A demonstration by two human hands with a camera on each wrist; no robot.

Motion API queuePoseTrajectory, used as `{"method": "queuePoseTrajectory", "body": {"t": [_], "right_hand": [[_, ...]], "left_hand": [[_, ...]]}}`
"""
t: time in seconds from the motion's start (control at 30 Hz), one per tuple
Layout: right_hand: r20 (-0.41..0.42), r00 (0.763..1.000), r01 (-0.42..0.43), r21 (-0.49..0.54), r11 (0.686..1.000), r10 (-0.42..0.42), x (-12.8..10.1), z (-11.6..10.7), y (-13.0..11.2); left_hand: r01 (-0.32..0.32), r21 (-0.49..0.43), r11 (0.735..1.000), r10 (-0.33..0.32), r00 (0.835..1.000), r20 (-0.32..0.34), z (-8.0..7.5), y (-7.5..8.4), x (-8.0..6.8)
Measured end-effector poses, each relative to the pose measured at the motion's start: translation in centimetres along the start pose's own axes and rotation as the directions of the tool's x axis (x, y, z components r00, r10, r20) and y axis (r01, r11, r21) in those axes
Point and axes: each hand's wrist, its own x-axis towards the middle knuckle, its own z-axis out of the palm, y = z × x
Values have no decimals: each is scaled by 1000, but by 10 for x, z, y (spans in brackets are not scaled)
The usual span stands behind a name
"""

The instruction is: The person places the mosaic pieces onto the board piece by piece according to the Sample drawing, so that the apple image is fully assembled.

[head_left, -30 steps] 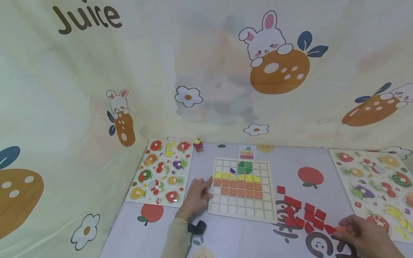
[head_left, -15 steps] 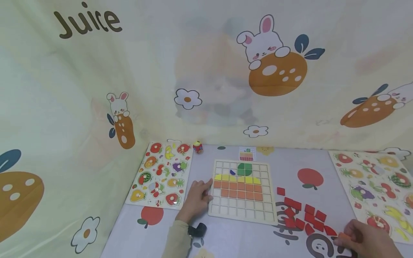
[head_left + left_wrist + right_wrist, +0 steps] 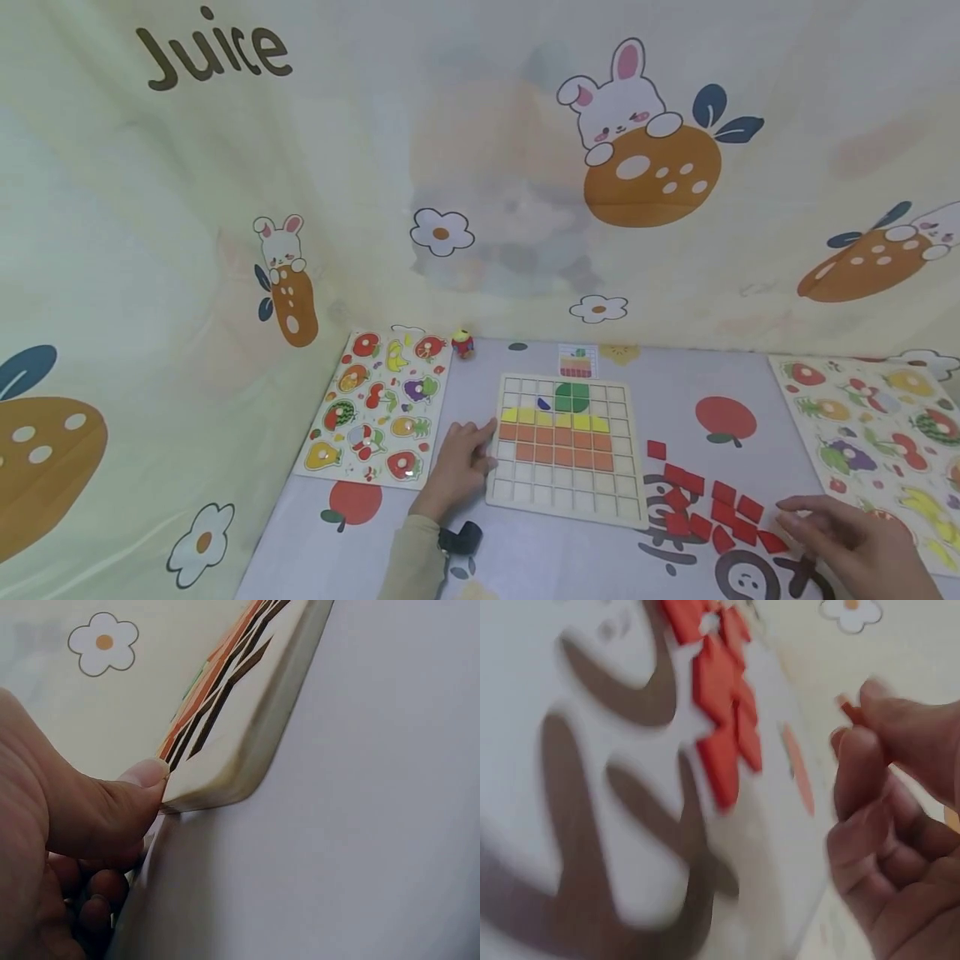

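A wooden grid board [image 3: 562, 490] lies mid-table, with green, yellow and orange tiles filling its upper rows. My left hand [image 3: 467, 454] rests against its left edge, and the thumb [image 3: 142, 776] presses on the board's rounded corner [image 3: 247, 750]. To the right of the board lies a loose cluster of red tiles [image 3: 705, 504] [image 3: 724, 712]. My right hand [image 3: 810, 523] hovers at the cluster's right end. In the blurred right wrist view its fingertips pinch a small orange tile [image 3: 847, 709].
Fruit peg puzzles lie at the left [image 3: 375, 408] and the far right [image 3: 885, 433]. A small red toy [image 3: 462, 342] and a picture card [image 3: 577, 362] sit behind the board by the cloth wall. A black strap [image 3: 461, 537] is on my left wrist.
My right hand has lifted and moved slightly away from me, above the right end of the red tiles. The left hand and the board stay put.
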Motion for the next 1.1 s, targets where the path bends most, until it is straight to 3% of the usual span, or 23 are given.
{"method": "queuePoseTrajectory", "body": {"t": [0.1,0.23,0.4,0.63,0.77,0.83,0.93,1.1], "right_hand": [[-100,994,-41,72,997,49,1,2,-18],[-110,992,-45,175,984,65,8,9,-43],[-148,989,62,253,965,-25,17,31,-74],[-244,955,242,306,921,-170,37,65,-124],[-233,943,308,331,892,-240,49,88,-153],[-189,945,320,348,881,-269,53,100,-169],[-131,930,369,332,868,-345,57,120,-192],[-24,911,403,256,879,-411,59,145,-226]], "left_hand": [[-1,0,1000,1,1000,-1,0,0,0],[-2,-1,1000,2,1000,-2,0,-1,0],[-12,1,1000,12,1000,-1,1,-2,0],[6,-11,1000,-6,1000,5,0,-1,2],[7,-8,1000,-7,1000,4,0,-2,1],[5,-4,1000,-5,1000,5,-1,-3,1],[-1,-2,1000,1,1000,3,-1,-4,1],[-22,-13,1000,22,1000,7,-1,-5,2]]}}
